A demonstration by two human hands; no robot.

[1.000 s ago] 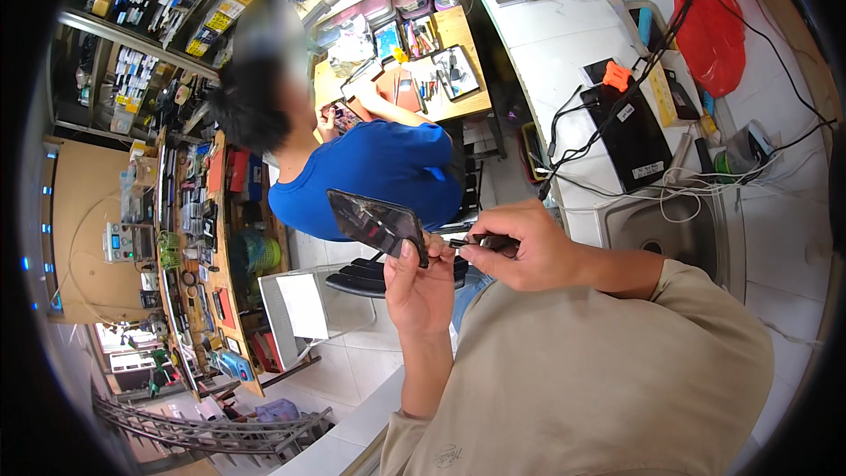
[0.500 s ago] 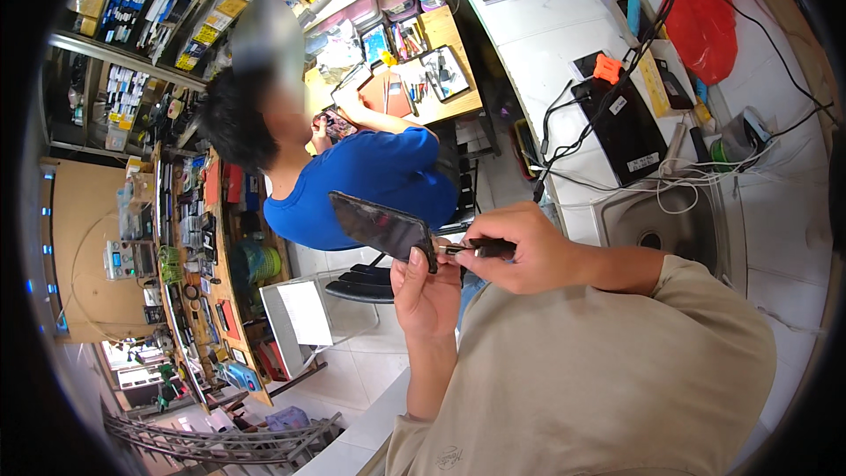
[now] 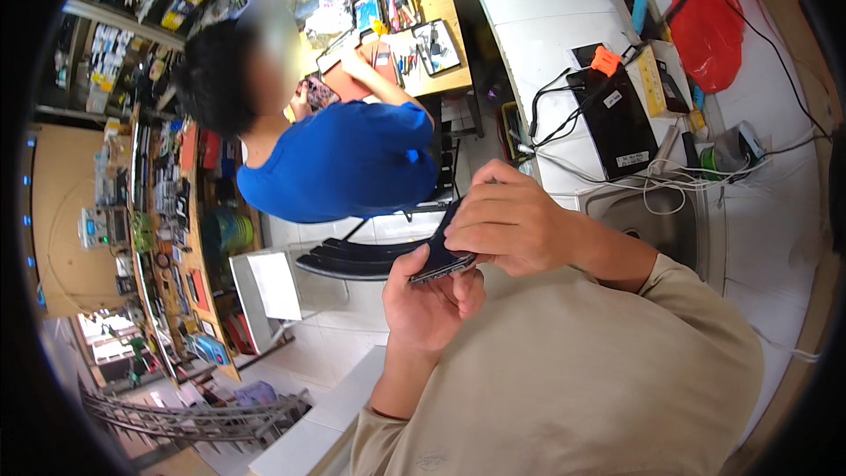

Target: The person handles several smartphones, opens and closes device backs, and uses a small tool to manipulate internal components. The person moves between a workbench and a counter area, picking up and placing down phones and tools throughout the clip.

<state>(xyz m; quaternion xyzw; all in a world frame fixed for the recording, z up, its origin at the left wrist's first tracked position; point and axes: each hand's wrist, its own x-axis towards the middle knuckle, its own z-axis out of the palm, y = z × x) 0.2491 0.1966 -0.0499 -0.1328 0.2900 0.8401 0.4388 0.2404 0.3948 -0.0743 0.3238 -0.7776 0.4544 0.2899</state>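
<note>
- Dark and flat, a smartphone (image 3: 443, 251) sits between the person's two hands, in front of the chest and above a beige shirt (image 3: 564, 379).
- The left hand (image 3: 429, 300) cups the phone from below, its thumb laid up along the near edge and its fingers curled under the body.
- The right hand (image 3: 511, 225) comes over the top, fingers folded down across the far edge, so that the phone is clamped from both sides.
- Only the lower edge and a strip of the dark face of the phone show; the rest is hidden behind the right hand.
- The phone is tilted, its lower end toward the left hand and its upper end under the right knuckles.
- Just beyond the hands a co-worker in a blue shirt (image 3: 352, 163) sits on a black chair (image 3: 352, 257), bent over a wooden bench (image 3: 436, 79) with small tools and parts on it.
- To the right runs a white counter (image 3: 546, 26) carrying a black rectangular device (image 3: 617, 119) with an orange tag, tangled white and black cables (image 3: 634, 183), and a red plastic bag (image 3: 705, 22).
- A steel sink (image 3: 665, 220) lies set in that counter, near the right forearm.
- On the left stand crowded shelves (image 3: 167, 203) of small goods.
</note>
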